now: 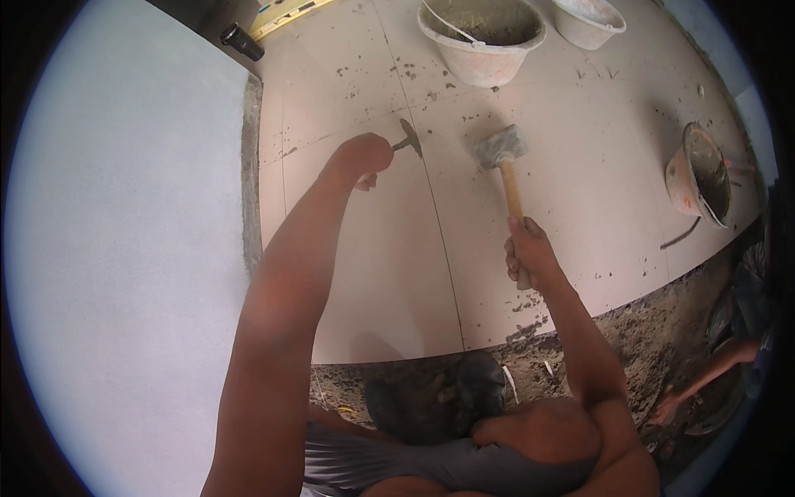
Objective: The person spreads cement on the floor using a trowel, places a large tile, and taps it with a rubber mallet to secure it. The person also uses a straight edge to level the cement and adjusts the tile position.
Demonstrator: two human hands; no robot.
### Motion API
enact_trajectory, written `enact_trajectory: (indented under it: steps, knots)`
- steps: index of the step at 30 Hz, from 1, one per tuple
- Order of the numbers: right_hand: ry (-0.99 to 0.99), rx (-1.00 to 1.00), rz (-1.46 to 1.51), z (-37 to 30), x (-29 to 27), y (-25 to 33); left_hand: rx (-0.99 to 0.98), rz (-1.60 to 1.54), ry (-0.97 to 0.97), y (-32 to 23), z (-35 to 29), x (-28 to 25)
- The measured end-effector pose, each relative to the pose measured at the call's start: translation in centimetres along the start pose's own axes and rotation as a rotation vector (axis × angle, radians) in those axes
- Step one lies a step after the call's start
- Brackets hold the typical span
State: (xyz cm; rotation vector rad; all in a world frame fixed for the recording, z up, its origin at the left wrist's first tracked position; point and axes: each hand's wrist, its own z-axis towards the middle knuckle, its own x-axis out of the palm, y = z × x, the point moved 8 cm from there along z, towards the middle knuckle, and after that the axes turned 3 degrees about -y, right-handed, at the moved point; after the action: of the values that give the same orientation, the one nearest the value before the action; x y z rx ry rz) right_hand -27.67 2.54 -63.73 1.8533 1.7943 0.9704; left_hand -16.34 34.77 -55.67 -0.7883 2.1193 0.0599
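Observation:
Closed around the handle of a small trowel [409, 138] is my left hand [364, 157]; the blade shows nearly edge-on at a seam between the pale floor tiles [373, 273]. Most of that handle is hidden in my fist. In my right hand [534, 254] I grip the wooden handle of a mallet [503, 147], whose thick grey head points away from me. The mallet head is over the tile to the right of the seam; whether it touches the tile I cannot tell. Grey mortar crumbs are scattered over the tiles.
A large mortar-stained bucket [489, 66] stands at the back, beside a smaller pail [588, 25]. Another bucket [684, 176] is at the right. A white wall [132, 207] borders the left, with a black cylinder [242, 41] near its far corner. Another person's hand [665, 407] reaches toward rough soil [638, 331].

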Motion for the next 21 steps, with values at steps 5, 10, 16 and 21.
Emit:
enact_trajectory:
  steps: [5,10,16,21]
  knots:
    - [-0.001,-0.015,-0.051,0.0,-0.1,0.0,-0.014,0.114,0.017,-1.8,-1.6,0.1]
    - [0.03,-0.02,-0.099,0.3,-0.2,0.1,0.072,0.171,0.033,-1.8,-0.2,-0.8]
    - [0.017,-0.002,-0.137,1.4,0.6,0.8,0.167,0.424,-0.113,-3.4,2.0,0.9]
    - [-0.012,0.043,-0.12,1.9,0.2,0.5,0.041,0.278,-0.035,-1.6,2.5,1.5]
